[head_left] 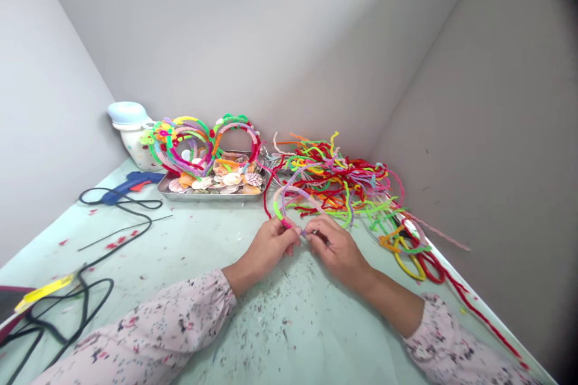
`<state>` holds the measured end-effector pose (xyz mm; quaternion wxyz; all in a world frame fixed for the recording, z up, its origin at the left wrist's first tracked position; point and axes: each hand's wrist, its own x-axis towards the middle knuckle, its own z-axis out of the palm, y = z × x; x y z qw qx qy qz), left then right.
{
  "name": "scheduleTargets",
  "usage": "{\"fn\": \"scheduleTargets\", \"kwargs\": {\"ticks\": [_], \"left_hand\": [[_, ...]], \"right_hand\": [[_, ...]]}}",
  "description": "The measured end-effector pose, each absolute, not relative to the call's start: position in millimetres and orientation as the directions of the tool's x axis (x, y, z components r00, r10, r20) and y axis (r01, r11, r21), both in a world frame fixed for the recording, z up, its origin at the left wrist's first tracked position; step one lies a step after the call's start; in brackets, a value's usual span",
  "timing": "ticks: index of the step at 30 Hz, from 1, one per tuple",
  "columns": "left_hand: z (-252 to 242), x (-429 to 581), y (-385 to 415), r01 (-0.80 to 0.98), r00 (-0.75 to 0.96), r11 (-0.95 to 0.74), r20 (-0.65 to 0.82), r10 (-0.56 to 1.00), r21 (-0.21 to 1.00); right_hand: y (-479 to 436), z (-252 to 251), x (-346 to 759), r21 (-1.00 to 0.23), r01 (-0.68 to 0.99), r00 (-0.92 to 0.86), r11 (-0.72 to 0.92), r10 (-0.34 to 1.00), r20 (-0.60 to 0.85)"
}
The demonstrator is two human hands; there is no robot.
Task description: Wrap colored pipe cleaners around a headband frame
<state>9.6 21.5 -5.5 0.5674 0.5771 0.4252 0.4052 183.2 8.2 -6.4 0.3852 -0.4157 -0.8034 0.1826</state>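
A headband [277,208] wrapped in fuzzy green, pink and pale pipe cleaner arches up between my hands. My left hand [267,244] is closed round its near left end, by a bright pink section. My right hand [338,248] pinches close by, its fingertips on a small purple bit of pipe cleaner [304,233]; the fingers partly hide where this bit joins the band. Both hands nearly touch, just above the table. The arch's right side passes behind my right fingers. A loose purple strand rises behind the arch toward the pile.
Beyond my hands lies a tangled pile of coloured pipe cleaners [347,174]. Several finished-looking headbands [237,126] stand on a metal tray [217,197] of shells. Left are a blue glue gun [120,191], a black cord [85,289] and a white bin [135,138]. Walls enclose the table.
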Motion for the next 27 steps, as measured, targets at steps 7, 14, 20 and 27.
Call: {"fn": "scheduleTargets", "kwargs": {"ticks": [7,14,20,27], "left_hand": [[-6.2,9.4,23.0,0.011,0.306,0.016,-0.019,0.952,1.000],[-3.7,9.4,21.6,0.030,0.310,0.001,-0.011,0.951,1.000],[-2.8,10.2,20.6,0.032,0.319,-0.010,-0.001,0.948,0.999],[-3.7,9.3,18.5,0.018,0.311,-0.040,0.033,0.950,0.999]], "right_hand": [[8.9,-9.8,182.9,-0.625,0.515,-0.329,0.587,0.808,0.489],[7.0,-5.9,181.7,-0.620,0.528,-0.325,0.580,0.813,0.484],[5.8,-2.8,181.3,-0.607,0.543,-0.263,0.581,0.804,0.533],[7.4,-5.7,182.3,-0.617,0.559,-0.208,0.554,0.814,0.543]]}}
